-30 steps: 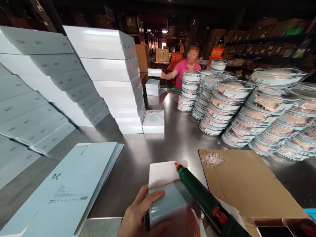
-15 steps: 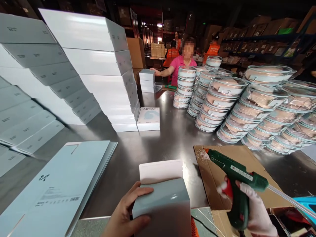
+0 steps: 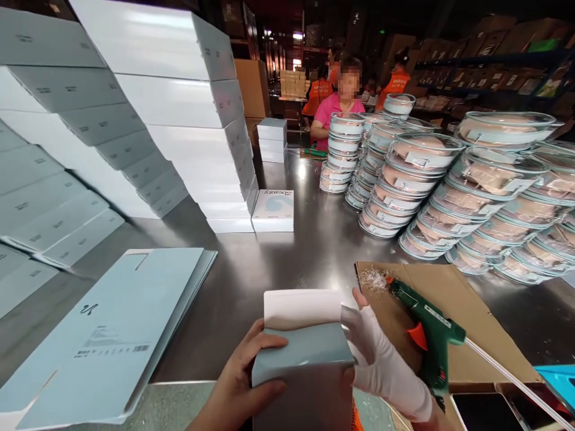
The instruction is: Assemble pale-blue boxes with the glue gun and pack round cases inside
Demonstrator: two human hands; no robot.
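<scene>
A small pale blue box (image 3: 303,365) with its white flap up stands at the near edge of the steel table (image 3: 287,263). My left hand (image 3: 238,383) grips the box's left side. My right hand (image 3: 381,359), in a white fingerless glove, presses against the box's right side and flap. A green hot glue gun (image 3: 424,332) with an orange trigger lies on the brown cardboard sheet (image 3: 462,317), just right of my right hand, with its tip by a patch of dried glue strings.
Flat pale blue box blanks (image 3: 112,335) lie at the left. Tall leaning stacks of white boxes (image 3: 179,120) fill the left. Stacks of round clear-lidded containers (image 3: 449,185) cover the right. A person in a pink shirt (image 3: 336,105) works at the far end.
My right hand moved the glue gun off the box flap, laid it on the cardboard, let go and came back to the box's right side.
</scene>
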